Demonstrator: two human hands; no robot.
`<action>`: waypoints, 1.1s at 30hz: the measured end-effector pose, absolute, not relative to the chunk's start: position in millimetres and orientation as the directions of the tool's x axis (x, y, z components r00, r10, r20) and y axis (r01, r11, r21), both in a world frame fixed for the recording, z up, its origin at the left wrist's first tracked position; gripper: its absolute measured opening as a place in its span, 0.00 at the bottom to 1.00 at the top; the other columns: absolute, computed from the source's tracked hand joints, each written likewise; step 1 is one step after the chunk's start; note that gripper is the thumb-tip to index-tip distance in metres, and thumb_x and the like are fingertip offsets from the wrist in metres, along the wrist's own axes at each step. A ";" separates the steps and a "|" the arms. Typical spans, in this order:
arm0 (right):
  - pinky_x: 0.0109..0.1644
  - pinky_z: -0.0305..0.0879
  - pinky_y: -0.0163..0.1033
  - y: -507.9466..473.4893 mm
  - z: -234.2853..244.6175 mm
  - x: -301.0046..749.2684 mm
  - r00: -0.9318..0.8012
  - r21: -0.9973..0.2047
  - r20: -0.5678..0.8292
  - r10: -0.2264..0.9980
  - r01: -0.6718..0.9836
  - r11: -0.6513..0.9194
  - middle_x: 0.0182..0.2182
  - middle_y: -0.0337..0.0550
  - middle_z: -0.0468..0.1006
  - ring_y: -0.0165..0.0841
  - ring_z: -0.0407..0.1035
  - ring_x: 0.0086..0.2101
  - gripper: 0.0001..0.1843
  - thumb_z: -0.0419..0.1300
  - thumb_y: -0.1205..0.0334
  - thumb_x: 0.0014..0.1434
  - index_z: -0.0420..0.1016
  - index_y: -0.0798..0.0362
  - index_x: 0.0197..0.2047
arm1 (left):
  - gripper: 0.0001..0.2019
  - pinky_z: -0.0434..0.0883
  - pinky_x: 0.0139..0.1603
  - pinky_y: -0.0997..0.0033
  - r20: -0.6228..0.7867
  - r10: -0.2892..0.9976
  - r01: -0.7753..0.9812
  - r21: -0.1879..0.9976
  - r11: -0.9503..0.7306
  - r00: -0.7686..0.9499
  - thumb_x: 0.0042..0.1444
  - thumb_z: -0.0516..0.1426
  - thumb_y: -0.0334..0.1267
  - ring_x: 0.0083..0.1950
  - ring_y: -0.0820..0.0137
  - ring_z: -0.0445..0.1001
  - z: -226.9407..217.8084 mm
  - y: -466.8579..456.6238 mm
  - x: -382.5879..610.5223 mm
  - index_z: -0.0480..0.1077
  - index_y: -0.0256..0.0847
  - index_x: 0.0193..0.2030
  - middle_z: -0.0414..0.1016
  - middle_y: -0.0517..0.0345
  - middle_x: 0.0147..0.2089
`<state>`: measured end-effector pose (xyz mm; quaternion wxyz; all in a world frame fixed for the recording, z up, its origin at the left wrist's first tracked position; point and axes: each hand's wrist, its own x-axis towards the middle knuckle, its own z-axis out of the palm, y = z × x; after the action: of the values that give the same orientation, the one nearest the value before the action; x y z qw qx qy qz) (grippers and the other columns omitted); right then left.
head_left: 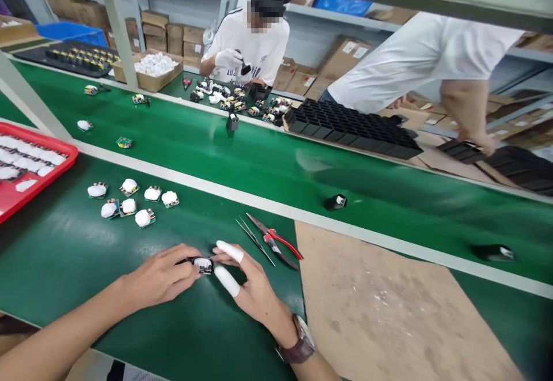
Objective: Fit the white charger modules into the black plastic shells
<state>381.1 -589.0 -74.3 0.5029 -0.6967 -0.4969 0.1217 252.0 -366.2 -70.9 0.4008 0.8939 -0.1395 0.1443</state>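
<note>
A small black plastic case (209,270) with a white-topped circuit board showing in its open end is between my hands above the green bench. My left hand (166,274) pinches it from the left side. At its right end, my right hand (246,283), with white finger cots on thumb and index finger, has its fingertips closed around the edge. Several circuit boards with white padding (128,206) lie to the upper left of my hands. Tweezers (256,241) and red-and-black long-nose pliers (276,241) rest just beyond my right hand.
A conveyor belt (259,159) crosses ahead, carrying boards and black cases (336,202). On the left is a red tray (64,159) of boards; a cardboard sheet (389,300) covers the bench at right. Two co-workers stand across the belt near stacked black cases (349,130).
</note>
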 end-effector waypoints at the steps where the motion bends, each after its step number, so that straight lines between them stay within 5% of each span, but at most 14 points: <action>1: 0.57 0.79 0.44 -589.3 -75.6 382.1 0.503 -0.828 0.339 0.795 0.560 -0.001 0.55 0.50 0.78 0.35 0.79 0.50 0.23 0.56 0.64 0.75 0.64 0.47 0.70 | 0.04 0.78 0.47 0.62 0.346 -0.059 -0.315 0.754 -0.576 0.936 0.70 0.59 0.32 0.49 0.62 0.81 -71.7 -367.1 253.2 0.74 0.42 0.41 0.81 0.47 0.53; 4: 0.55 0.79 0.44 -589.7 -76.1 381.0 0.492 -0.785 0.364 0.791 0.619 -0.024 0.52 0.49 0.79 0.35 0.79 0.49 0.18 0.55 0.65 0.75 0.69 0.48 0.66 | 0.09 0.80 0.39 0.64 0.111 0.209 -0.083 0.987 -0.138 0.972 0.65 0.65 0.40 0.38 0.66 0.82 -70.3 -366.7 257.9 0.71 0.41 0.37 0.82 0.52 0.42; 6: 0.54 0.79 0.44 -590.4 -75.0 377.7 0.461 -0.733 0.374 0.805 0.679 -0.049 0.52 0.49 0.79 0.36 0.79 0.48 0.18 0.55 0.65 0.75 0.69 0.49 0.65 | 0.16 0.80 0.34 0.65 -0.097 0.300 0.044 0.983 0.181 0.949 0.62 0.68 0.45 0.31 0.69 0.79 -65.9 -363.9 261.6 0.67 0.41 0.34 0.80 0.58 0.33; 8: 0.52 0.80 0.44 -591.4 -75.1 373.8 0.437 -0.668 0.384 0.813 0.740 -0.082 0.53 0.50 0.78 0.37 0.79 0.47 0.18 0.54 0.66 0.74 0.69 0.50 0.65 | 0.19 0.81 0.33 0.64 -0.190 0.338 0.088 0.952 0.293 0.922 0.58 0.70 0.48 0.28 0.70 0.78 -60.2 -358.6 266.8 0.66 0.41 0.33 0.78 0.60 0.31; 11: 0.50 0.81 0.46 -591.8 -78.2 369.6 0.399 -0.557 0.427 0.812 0.823 -0.112 0.54 0.52 0.77 0.39 0.79 0.48 0.17 0.53 0.68 0.74 0.70 0.52 0.63 | 0.18 0.82 0.35 0.62 -0.013 0.376 0.042 0.997 -0.070 0.926 0.59 0.68 0.51 0.31 0.67 0.80 -50.3 -340.7 285.2 0.69 0.40 0.33 0.81 0.55 0.35; 13: 0.51 0.81 0.46 -591.4 -81.0 368.6 0.368 -0.506 0.463 0.806 0.857 -0.100 0.53 0.53 0.78 0.40 0.79 0.48 0.15 0.52 0.70 0.73 0.71 0.53 0.60 | 0.16 0.82 0.41 0.61 0.177 0.340 -0.005 0.892 -0.451 0.924 0.60 0.66 0.51 0.38 0.64 0.82 -42.0 -319.0 309.3 0.72 0.40 0.34 0.82 0.51 0.40; 15: 0.52 0.81 0.46 -591.0 -83.6 368.5 0.347 -0.480 0.497 0.795 0.873 -0.081 0.53 0.53 0.78 0.40 0.79 0.48 0.15 0.52 0.70 0.73 0.72 0.53 0.59 | 0.13 0.80 0.49 0.60 0.282 0.323 0.001 0.753 -0.658 0.903 0.59 0.66 0.48 0.45 0.61 0.81 -32.3 -290.2 341.8 0.75 0.41 0.33 0.82 0.50 0.43; 19: 0.51 0.82 0.43 -591.6 -88.2 368.7 0.324 -0.462 0.534 0.781 0.885 -0.052 0.52 0.52 0.78 0.39 0.80 0.47 0.16 0.51 0.71 0.72 0.72 0.52 0.58 | 0.11 0.77 0.56 0.56 0.346 0.416 0.134 0.613 -0.779 0.841 0.63 0.66 0.44 0.48 0.60 0.79 -18.8 -233.1 406.8 0.76 0.39 0.35 0.80 0.51 0.43; 23: 0.51 0.82 0.40 -593.1 -94.1 370.6 0.319 -0.452 0.552 0.771 0.891 -0.045 0.52 0.52 0.78 0.38 0.81 0.46 0.17 0.50 0.72 0.71 0.72 0.51 0.57 | 0.12 0.79 0.53 0.54 0.326 0.423 0.220 0.509 -0.832 0.846 0.70 0.62 0.43 0.50 0.62 0.80 -25.9 -206.5 436.2 0.75 0.37 0.52 0.79 0.50 0.52; 30: 0.49 0.81 0.34 -593.3 -95.4 378.7 0.285 -0.417 0.568 0.772 0.908 -0.029 0.51 0.51 0.80 0.35 0.83 0.44 0.18 0.51 0.74 0.66 0.73 0.50 0.53 | 0.22 0.68 0.69 0.38 0.330 0.408 0.281 0.370 -0.886 0.851 0.68 0.64 0.42 0.69 0.50 0.69 -40.6 -168.6 413.4 0.70 0.39 0.66 0.70 0.43 0.69; 33: 0.48 0.81 0.33 -589.8 -99.4 379.8 0.280 -0.396 0.605 0.746 0.918 -0.023 0.50 0.47 0.81 0.34 0.83 0.42 0.22 0.53 0.75 0.66 0.72 0.46 0.58 | 0.22 0.70 0.67 0.39 0.287 0.429 0.320 0.357 -0.878 0.857 0.68 0.64 0.43 0.67 0.50 0.72 -44.5 -151.5 406.2 0.71 0.39 0.65 0.71 0.43 0.68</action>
<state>379.8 -589.8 -99.4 0.3761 -0.7061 -0.5889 -0.1146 406.2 -151.5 -44.5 0.1501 0.9518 0.1966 0.1817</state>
